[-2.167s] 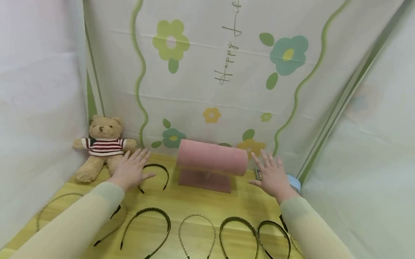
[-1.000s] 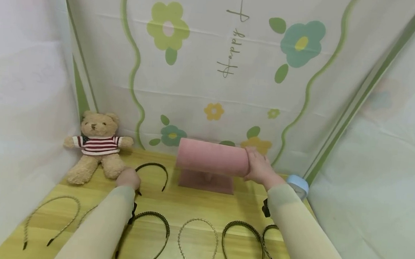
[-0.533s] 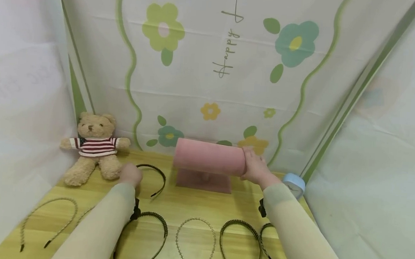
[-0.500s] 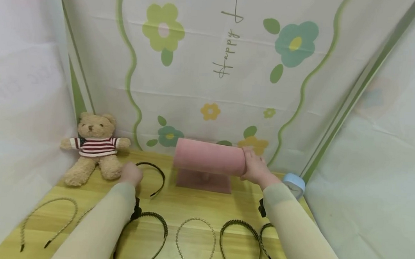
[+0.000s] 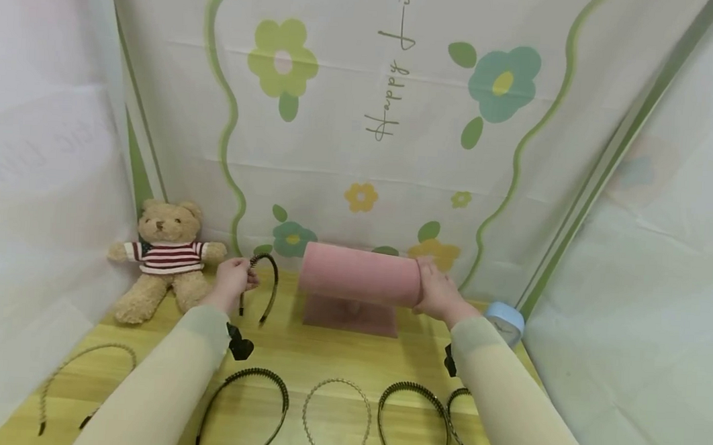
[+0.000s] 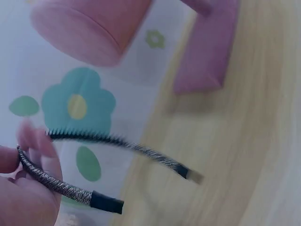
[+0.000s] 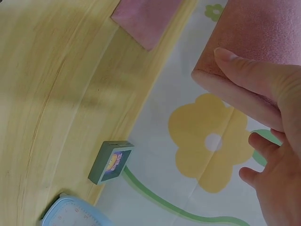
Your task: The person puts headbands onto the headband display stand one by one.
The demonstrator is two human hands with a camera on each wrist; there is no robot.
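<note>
My left hand (image 5: 232, 283) pinches a dark headband (image 5: 276, 282) by its curved top, just right of the teddy bear. In the left wrist view, the headband's two wrapped arms (image 6: 70, 190) point away from the fingers, and small teeth line its inner side. A pink padded roll on a stand (image 5: 360, 274) stands at the back of the table. My right hand (image 5: 440, 293) grips the roll's right end. The right wrist view shows the thumb (image 7: 249, 70) lying along the roll (image 7: 268, 28); some fingers are partly hidden behind its end.
The teddy bear (image 5: 169, 260) in a striped sweater sits at the back left. Several headbands, among them a beaded one (image 5: 339, 381), lie along the table's front. A blue clock (image 5: 505, 319) and a small green box (image 7: 110, 162) stand at the right. White cloth walls enclose the table.
My left hand has reached down to the dark headband, taken hold of it and raised it off the table. My right hand has moved left onto the roll's end and stayed there.
</note>
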